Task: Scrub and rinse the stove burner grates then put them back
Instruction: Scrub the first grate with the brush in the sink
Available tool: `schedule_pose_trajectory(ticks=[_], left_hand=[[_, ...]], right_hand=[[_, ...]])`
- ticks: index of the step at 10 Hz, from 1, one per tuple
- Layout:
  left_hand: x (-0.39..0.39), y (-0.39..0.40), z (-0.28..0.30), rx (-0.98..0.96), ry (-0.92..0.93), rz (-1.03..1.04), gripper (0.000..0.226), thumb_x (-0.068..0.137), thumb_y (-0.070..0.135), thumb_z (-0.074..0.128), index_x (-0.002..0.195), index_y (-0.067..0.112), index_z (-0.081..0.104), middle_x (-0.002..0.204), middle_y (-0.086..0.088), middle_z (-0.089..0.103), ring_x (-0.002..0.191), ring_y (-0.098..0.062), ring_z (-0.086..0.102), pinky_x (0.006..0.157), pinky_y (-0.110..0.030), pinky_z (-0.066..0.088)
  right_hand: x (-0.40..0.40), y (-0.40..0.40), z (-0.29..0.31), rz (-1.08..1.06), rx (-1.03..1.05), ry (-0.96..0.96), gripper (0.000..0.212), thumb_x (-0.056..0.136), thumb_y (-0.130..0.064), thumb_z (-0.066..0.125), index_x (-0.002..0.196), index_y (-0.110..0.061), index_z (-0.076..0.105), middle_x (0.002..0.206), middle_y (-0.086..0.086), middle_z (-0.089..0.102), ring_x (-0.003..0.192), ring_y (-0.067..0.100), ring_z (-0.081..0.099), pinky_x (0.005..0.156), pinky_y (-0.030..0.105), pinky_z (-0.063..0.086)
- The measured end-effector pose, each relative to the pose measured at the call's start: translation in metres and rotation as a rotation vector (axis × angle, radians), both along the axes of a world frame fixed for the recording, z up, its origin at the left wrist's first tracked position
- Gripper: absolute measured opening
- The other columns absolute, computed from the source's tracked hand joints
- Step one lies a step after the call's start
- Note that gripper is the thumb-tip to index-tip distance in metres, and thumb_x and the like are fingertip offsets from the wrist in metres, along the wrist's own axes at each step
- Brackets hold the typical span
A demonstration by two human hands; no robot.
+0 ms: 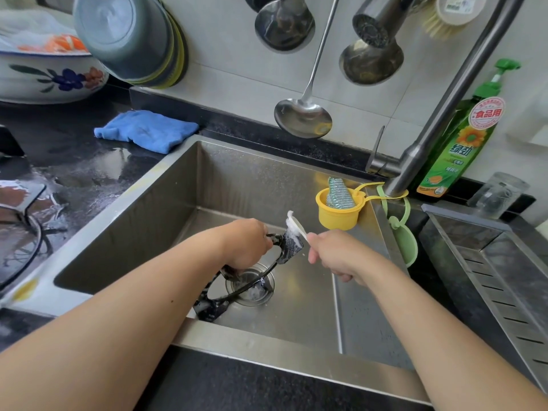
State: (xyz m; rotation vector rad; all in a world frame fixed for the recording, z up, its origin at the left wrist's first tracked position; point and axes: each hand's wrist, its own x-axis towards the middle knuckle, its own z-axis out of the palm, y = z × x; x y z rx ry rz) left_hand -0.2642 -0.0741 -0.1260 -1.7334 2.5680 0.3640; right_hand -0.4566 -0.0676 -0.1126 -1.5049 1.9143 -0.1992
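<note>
Gripping the black burner grate (pixel 237 280) by its upper rim, the left hand (pixel 246 244) kept its fingers curled round the ring and held it tilted inside the steel sink (pixel 142 221), its lower edge over the drain (pixel 252 289). The right hand (pixel 335 256) had its fingers wrapped round the handle of a white brush (pixel 296 228), whose foamy head touched one raised prong of the grate. Suds clung to that prong and to the ring's lower part. A yellow cup (pixel 335 215) holding a scouring pad (pixel 339 192) hung at the sink's far right corner, beside the faucet (pixel 439 114). A green detergent bottle (pixel 462 137) stood behind the faucet, and a blue cloth (pixel 148 130) lay on the wet dark counter (pixel 74 161) to the left.
</note>
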Motion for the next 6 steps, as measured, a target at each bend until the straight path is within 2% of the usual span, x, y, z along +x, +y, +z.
schedule_pose_trajectory(ticks=[1, 2, 3, 4, 5, 6], left_hand=[[0.001, 0.003, 0.008, 0.114, 0.025, 0.025, 0.040, 0.105, 0.007, 0.036, 0.141, 0.008, 0.053, 0.133, -0.007, 0.056, 0.117, -0.024, 0.058, 0.097, -0.031, 0.046], [0.000, 0.004, 0.004, 0.118, 0.126, 0.141, 0.036, 0.105, 0.011, 0.036, 0.131, 0.008, 0.061, 0.124, -0.009, 0.060, 0.118, -0.027, 0.060, 0.093, -0.032, 0.047], [-0.001, -0.005, -0.010, -0.037, -0.009, 0.031, 0.032, 0.106, 0.025, 0.043, 0.113, 0.007, 0.068, 0.100, -0.007, 0.063, 0.106, -0.028, 0.066, 0.081, -0.031, 0.049], [-0.003, -0.002, 0.000, 0.131, 0.012, 0.036, 0.031, 0.105, 0.009, 0.039, 0.124, 0.003, 0.063, 0.123, -0.012, 0.062, 0.115, -0.029, 0.059, 0.091, -0.033, 0.047], [-0.002, -0.001, 0.006, 0.129, -0.011, -0.023, 0.040, 0.103, 0.000, 0.035, 0.136, 0.004, 0.058, 0.138, -0.011, 0.054, 0.124, -0.028, 0.053, 0.103, -0.035, 0.042], [-0.004, 0.000, 0.006, 0.083, -0.143, -0.099, 0.041, 0.104, 0.003, 0.033, 0.138, 0.006, 0.057, 0.138, -0.010, 0.054, 0.125, -0.029, 0.054, 0.104, -0.035, 0.043]], right_hand=[[-0.012, 0.005, -0.003, -0.006, 0.043, 0.002, 0.047, 0.104, -0.039, 0.034, 0.078, -0.014, 0.063, 0.063, 0.005, 0.036, 0.048, 0.018, 0.028, 0.045, 0.024, 0.024], [-0.022, 0.014, 0.001, -0.002, 0.097, 0.026, 0.048, 0.105, -0.040, 0.033, 0.082, -0.011, 0.063, 0.061, 0.003, 0.034, 0.047, 0.016, 0.023, 0.045, 0.022, 0.020], [-0.021, 0.015, 0.003, -0.015, 0.120, 0.022, 0.047, 0.106, -0.040, 0.032, 0.083, -0.011, 0.062, 0.060, 0.003, 0.034, 0.046, 0.015, 0.022, 0.044, 0.022, 0.019], [-0.003, 0.005, 0.001, -0.013, 0.039, -0.003, 0.046, 0.106, -0.038, 0.033, 0.078, -0.013, 0.060, 0.063, 0.005, 0.039, 0.048, 0.017, 0.029, 0.045, 0.024, 0.024], [0.003, -0.004, -0.005, -0.008, -0.030, -0.002, 0.045, 0.104, -0.038, 0.035, 0.075, -0.015, 0.060, 0.068, 0.007, 0.043, 0.052, 0.019, 0.034, 0.046, 0.025, 0.027], [-0.008, 0.007, -0.006, -0.005, 0.045, -0.005, 0.047, 0.104, -0.041, 0.034, 0.076, -0.014, 0.060, 0.064, 0.007, 0.040, 0.048, 0.017, 0.029, 0.046, 0.023, 0.024]])
